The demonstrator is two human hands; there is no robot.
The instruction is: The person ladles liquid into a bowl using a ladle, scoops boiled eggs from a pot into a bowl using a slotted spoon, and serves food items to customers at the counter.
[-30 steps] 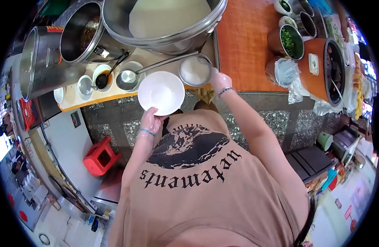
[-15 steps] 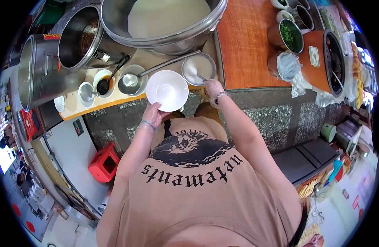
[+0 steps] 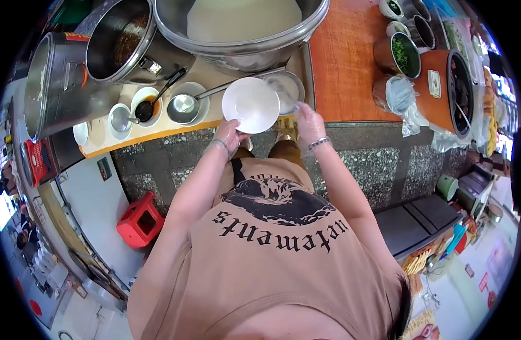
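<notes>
Closer to the shallow metal pan [image 3: 294,85] had come the white bowl [image 3: 251,106], which now overlapped the pan's near left edge from above, as the camera saw it. The left hand [image 3: 232,135] had it pinched at the near rim, thumb on the inner edge and fingers underneath, closed on it, the open side up. The right hand [image 3: 310,126] was curled nearly shut around the handle of a blurred spoon [image 3: 298,106], just beside the pan's near right edge; I could not tell whether the spoon's tip touched what lay inside. To the left, a ladle [image 3: 183,107] rested in a pale dish [image 3: 199,90], its long handle running rightward behind the white bowl. Beyond it stood a cup of dark sauce [image 3: 140,96] with a black spoon [image 3: 169,80] leaning in it, and then a small white cup [image 3: 120,135] holding another spoon. Behind these, a huge steel basin [image 3: 243,50] held pale liquid, with a steel pot [image 3: 96,56] at its left. Over on the right, past the orange-brown board [image 3: 345,68], were a metal container of chopped greens [image 3: 386,56] and a big orange pot [image 3: 430,68]. A red stool [image 3: 137,226] stood on the floor at the left.
</notes>
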